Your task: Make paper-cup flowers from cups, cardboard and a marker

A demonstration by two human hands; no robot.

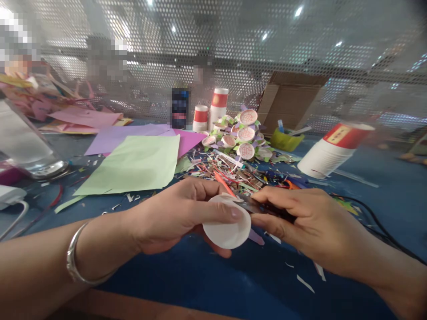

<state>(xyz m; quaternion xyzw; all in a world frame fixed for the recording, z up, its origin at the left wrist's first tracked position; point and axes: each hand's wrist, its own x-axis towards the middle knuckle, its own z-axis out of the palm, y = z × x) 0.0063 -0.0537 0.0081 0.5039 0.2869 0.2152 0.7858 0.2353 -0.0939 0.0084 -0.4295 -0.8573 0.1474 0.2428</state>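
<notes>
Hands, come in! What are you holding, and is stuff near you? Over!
Left hand: pinching white disc. Right hand: holding dark tool, probably scissors, at disc's edge. Paper scraps piled just beyond.

Plain white disc (227, 233), in left fingers (230, 212); blue tabletop (213, 280), beneath; pale green sheet (133, 162) and purple sheet (106, 137), beyond; red-banded white cup stack (325, 158), beyond right fingers (275, 226).

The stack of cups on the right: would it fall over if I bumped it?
The stack of cups is probably light, since it looks like paper. A bump might tip it, as it stands several cups high. Lying down, it could roll, because its sides look round.
</notes>
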